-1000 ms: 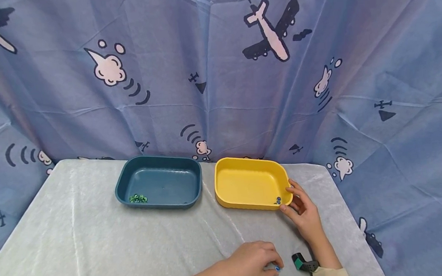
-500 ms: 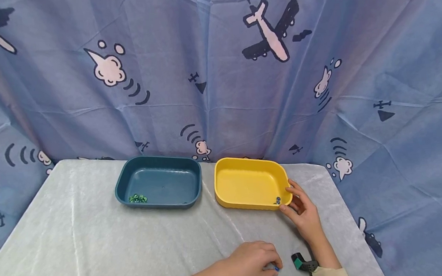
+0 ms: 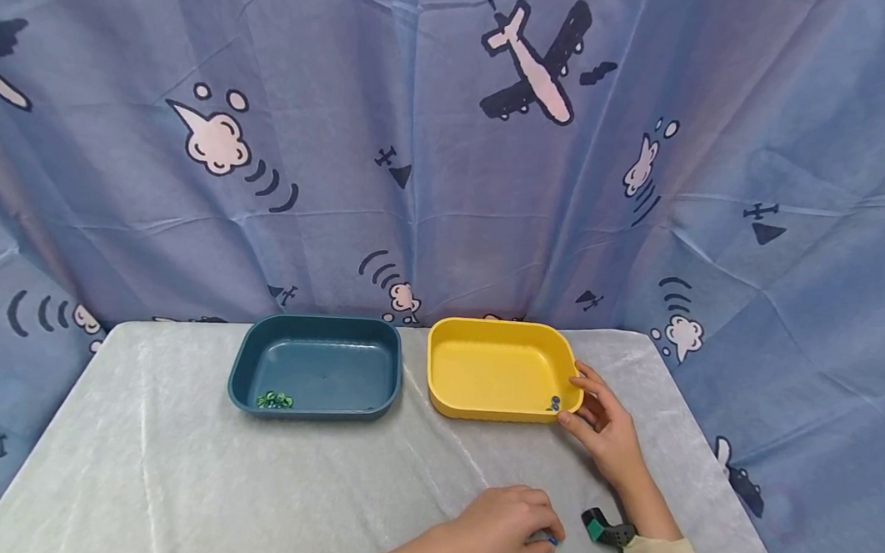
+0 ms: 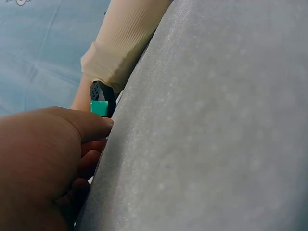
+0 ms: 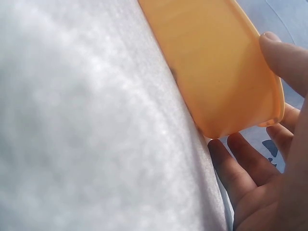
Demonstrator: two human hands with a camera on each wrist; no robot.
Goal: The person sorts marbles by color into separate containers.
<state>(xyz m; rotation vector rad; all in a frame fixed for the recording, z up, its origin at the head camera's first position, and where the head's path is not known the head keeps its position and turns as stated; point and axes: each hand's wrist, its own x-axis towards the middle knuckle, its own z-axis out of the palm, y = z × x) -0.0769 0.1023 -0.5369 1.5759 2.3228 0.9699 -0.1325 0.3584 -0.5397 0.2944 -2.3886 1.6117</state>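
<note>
My left hand [image 3: 501,531] is low over the cloth at the front of the table, with a small blue bead [image 3: 552,540] between its thumb and fingers. In the left wrist view the hand's own fingers hide the bead. My right hand [image 3: 608,435] holds the near right corner of a yellow tray [image 3: 495,412]; in the right wrist view its thumb is at the rim and its fingers are along the end wall. Several dark blue beads [image 3: 554,403] lie in that corner of the tray. To the left, a teal tray [image 3: 327,374] contains several shiny green beads [image 3: 274,400] in its near left corner.
A pale grey plush cloth [image 3: 274,502] covers the table. Behind it hangs a blue curtain [image 3: 331,149] printed with planes and clouds. A black wrist camera [image 3: 606,531] with a green patch sticks out from the right wrist, just right of my left hand.
The blue bead shows slightly less between my left fingers than a second ago. My right hand stays on the yellow tray. The whole head view has shifted a little.
</note>
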